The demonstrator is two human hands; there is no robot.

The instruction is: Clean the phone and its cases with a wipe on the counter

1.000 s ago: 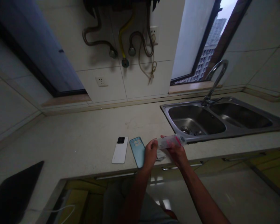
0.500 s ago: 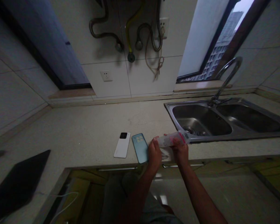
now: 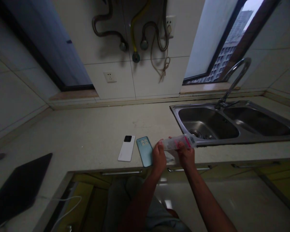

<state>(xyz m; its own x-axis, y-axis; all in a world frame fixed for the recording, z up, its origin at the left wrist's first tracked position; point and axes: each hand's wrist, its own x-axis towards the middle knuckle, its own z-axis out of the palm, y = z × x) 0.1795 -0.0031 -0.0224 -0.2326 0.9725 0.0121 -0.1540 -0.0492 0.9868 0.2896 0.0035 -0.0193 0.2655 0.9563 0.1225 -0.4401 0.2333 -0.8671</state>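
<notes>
1. At the centre of my view, a clear plastic packet [image 3: 174,143] with pink printing is held above the counter's front edge, near the sink's corner.
2. The left hand [image 3: 159,157] grasps its left end, thumb on top.
3. The right hand [image 3: 186,157] grips it toward the pink-marked end, which points right.
4. Below the packet I see a pale item [image 3: 169,158], too blurred to identify.
5. Just beside the left hand, a light-blue phone case [image 3: 145,154] lies flat; left of that, a white phone [image 3: 126,150], its black camera block uppermost.
6. Farther right is a double-basin steel sink [image 3: 205,124]; far left, a dark panel [image 3: 20,188] on the counter [image 3: 87,132].
</notes>
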